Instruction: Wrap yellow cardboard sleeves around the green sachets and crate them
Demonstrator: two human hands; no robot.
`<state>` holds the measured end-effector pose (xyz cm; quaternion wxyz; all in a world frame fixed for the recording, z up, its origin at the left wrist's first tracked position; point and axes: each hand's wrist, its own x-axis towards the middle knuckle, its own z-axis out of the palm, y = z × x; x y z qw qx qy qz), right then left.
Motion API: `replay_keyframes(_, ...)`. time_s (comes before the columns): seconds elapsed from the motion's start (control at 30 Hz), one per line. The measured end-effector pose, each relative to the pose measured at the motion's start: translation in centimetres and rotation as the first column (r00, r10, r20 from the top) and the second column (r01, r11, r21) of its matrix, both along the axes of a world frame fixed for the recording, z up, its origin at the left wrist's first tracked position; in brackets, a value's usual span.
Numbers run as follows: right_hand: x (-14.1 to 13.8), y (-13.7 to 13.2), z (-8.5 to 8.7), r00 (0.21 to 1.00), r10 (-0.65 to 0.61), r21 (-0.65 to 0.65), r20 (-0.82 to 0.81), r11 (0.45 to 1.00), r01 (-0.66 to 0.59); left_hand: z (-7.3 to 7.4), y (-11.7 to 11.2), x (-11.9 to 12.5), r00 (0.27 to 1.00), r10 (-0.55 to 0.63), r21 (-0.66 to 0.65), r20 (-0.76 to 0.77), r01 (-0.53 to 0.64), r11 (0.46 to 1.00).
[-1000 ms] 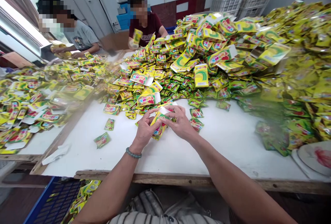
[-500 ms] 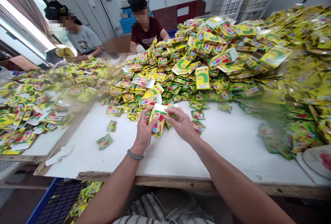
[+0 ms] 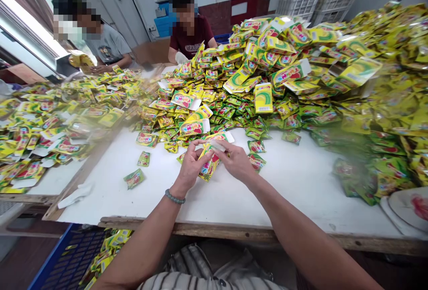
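A small yellow-and-green candy box (image 3: 209,167) is held just above the white tabletop, tilted, with its white end flap toward the pile. My left hand (image 3: 191,165) grips its left side, thumb across the printed face. My right hand (image 3: 236,160) pinches the flap end at the upper right, fingers closed on it. Behind my fingers lies another printed box (image 3: 220,137) with a white end. Green candy sachets (image 3: 256,162) lie just right of my right hand, and two more sachets (image 3: 134,179) rest to the left.
A tall heap of boxes (image 3: 263,98) and sachets covers the far side of the table (image 3: 287,192). More boxes fill the left table (image 3: 67,173). A blue crate (image 3: 65,254) with packs stands below at left. Two people (image 3: 191,40) work across the table. A round white dish (image 3: 412,207) sits at right.
The box in my hands has tilted and shifted slightly right. Its white flap, upright before, is now folded down under my right fingers.
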<state>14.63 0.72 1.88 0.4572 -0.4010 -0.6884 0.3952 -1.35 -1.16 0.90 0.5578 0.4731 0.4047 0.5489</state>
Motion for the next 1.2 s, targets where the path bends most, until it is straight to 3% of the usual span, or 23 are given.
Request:
replay_keyframes(0.1,0.0,-0.4,0.4,0.999,-0.002,0.01,0.054,1.0,0.001,0.1,0.0,0.0,0.996,0.077,-0.011,0.039,-0.076,0.997)
replay_keyframes(0.23,-0.3,-0.2,0.2,0.995,0.019,-0.11,-0.1,0.993,-0.03,0.2,-0.2,0.2,0.995,0.1,0.016,0.006,-0.1,0.995)
replay_keyframes(0.47,-0.3,0.4,-0.5,0.948,-0.112,-0.34,-0.296,0.94,0.005,0.3,-0.2,0.6,0.997,0.068,0.008,-0.031,-0.068,0.998)
replay_keyframes(0.53,-0.2,0.3,-0.4,0.969,-0.101,-0.286,-0.227,0.958,0.033,0.3,-0.2,0.5,0.997,0.075,0.015,-0.034,-0.074,0.997)
replay_keyframes(0.63,-0.2,0.0,-0.2,0.994,-0.098,-0.079,-0.046,0.992,0.095,0.2,-0.1,0.3,0.994,0.104,0.015,-0.024,-0.104,0.994)
replay_keyframes(0.73,-0.5,-0.2,-0.3,0.982,-0.176,0.079,0.063,0.982,0.171,0.2,-0.2,0.3,0.992,0.12,0.003,-0.036,-0.12,0.993)
replay_keyframes(0.83,-0.6,0.0,-0.7,0.979,-0.204,0.017,0.02,0.979,0.203,0.2,-0.2,0.5,0.993,0.111,-0.001,-0.039,-0.111,0.994)
replay_keyframes(1.0,-0.1,0.7,-0.7,0.973,-0.091,-0.264,-0.211,0.964,0.033,0.1,-0.1,0.3,0.998,0.058,0.0,-0.036,-0.059,0.998)
replay_keyframes(1.2,0.5,0.4,0.0,0.986,0.036,-0.204,-0.164,0.977,-0.07,0.4,-0.2,0.0,0.996,0.084,-0.024,0.007,-0.084,0.996)
